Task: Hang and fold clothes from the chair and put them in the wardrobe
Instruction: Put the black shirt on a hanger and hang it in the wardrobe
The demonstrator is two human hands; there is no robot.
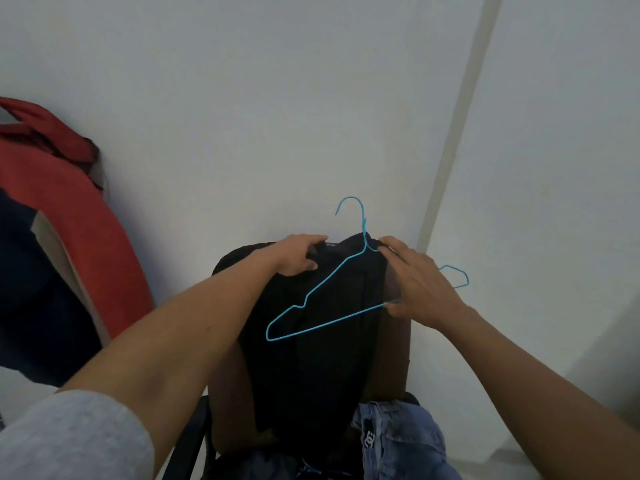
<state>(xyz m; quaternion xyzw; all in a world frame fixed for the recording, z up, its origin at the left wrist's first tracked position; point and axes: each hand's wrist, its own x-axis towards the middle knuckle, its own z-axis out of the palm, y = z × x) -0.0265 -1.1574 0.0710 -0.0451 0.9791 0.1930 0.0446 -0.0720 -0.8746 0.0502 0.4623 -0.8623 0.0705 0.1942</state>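
A black garment hangs over the backrest of a brown chair standing against the wall. My left hand grips the garment's collar at the top of the backrest. My right hand holds a blue wire hanger by its neck and bottom bar, laid tilted across the front of the garment. The hanger's hook points up above the collar. Blue jeans lie crumpled on the chair seat at the bottom of the view.
A red and dark navy cloth hangs at the left edge. A plain white wall stands right behind the chair, with a corner strip running diagonally on the right. Dark chair frame parts show at the bottom left.
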